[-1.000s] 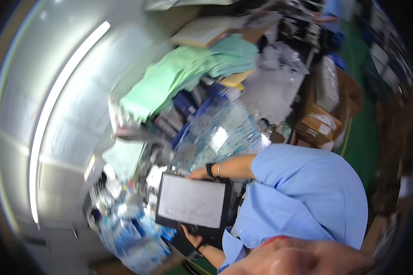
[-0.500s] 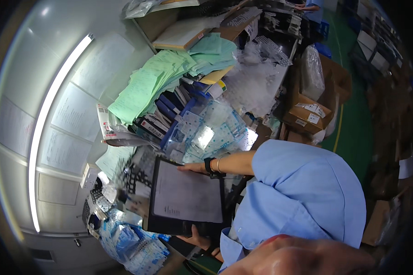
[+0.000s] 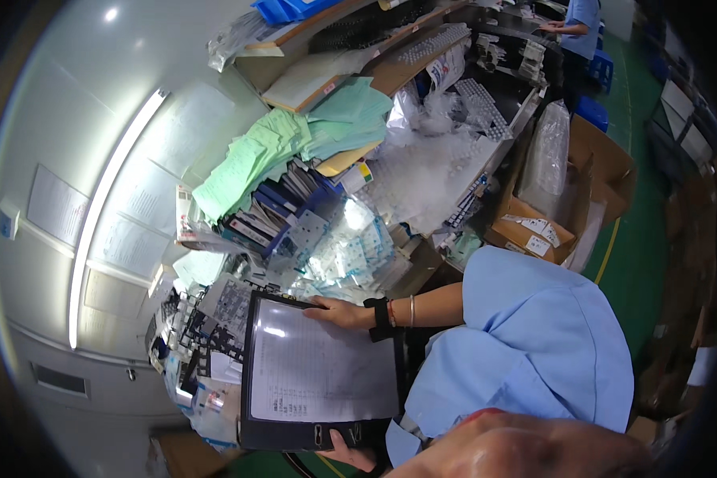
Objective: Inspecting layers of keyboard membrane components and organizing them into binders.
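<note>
Holding a flat, rectangular black folder (image 3: 283, 432) with white paper sheet (image 3: 327, 366), near clear-and-blue plastic bags (image 3: 350, 253); seemingly the current step. Right hand (image 3: 338, 312) grips folder's upper edge; left hand (image 3: 349, 452) its lower, fingers probably beneath. Moving it calls for level support.

The tube light (image 3: 99, 209) supplies bright illumination from the left and appears bowed by fisheye distortion. Specular glare marks the binder (image 3: 327, 370) and the plastic bags (image 3: 350, 247). The right margin is dim and blurred; corners fall to black.
</note>
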Available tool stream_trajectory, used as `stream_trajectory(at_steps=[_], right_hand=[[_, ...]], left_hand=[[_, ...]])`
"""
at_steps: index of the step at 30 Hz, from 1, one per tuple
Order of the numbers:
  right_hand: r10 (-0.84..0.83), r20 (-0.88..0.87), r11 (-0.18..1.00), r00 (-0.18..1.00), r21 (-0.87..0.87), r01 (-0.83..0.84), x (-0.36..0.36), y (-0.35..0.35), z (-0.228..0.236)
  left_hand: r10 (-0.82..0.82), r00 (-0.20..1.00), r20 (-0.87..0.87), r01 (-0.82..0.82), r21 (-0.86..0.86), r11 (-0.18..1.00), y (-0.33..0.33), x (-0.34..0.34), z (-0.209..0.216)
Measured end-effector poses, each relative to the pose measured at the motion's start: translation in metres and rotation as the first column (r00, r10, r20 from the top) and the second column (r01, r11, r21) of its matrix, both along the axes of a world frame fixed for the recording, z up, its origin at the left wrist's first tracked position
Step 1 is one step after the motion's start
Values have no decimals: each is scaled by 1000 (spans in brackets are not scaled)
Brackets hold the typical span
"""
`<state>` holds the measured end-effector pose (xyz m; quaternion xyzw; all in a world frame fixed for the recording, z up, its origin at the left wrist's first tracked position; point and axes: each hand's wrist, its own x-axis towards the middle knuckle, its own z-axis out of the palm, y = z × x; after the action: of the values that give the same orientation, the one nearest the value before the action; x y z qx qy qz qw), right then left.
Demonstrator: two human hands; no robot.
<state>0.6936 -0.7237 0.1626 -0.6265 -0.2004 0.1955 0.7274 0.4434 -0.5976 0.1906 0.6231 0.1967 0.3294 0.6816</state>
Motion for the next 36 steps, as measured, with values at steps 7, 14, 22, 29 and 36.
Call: stream_trajectory(at_steps=[7, 14, 22, 29, 36], right_hand=[[138, 115, 970, 984, -215, -111, -58, -69, -59], [424, -100, 906, 900, 23, -424, -102, -62, -37], [781, -170, 610, 601, 1, -792, -77, 25, -68], [904, -193, 395, 381, 42, -918, -71, 83, -100], [919, -258, 315, 299, 23, -949, -81, 113, -137]], left_hand=[[261, 950, -173, -297, -240, 924, -95, -74, -2], [452, 891, 45, -432, -223, 874, -134, -140, -34], [779, 624, -60, -772, -199, 603, -164, -111, -34], [890, 437, -130, -895, -163, 415, -170, -82, -57], [912, 386, -139, -911, -214, 353, -152, -85, -85]])
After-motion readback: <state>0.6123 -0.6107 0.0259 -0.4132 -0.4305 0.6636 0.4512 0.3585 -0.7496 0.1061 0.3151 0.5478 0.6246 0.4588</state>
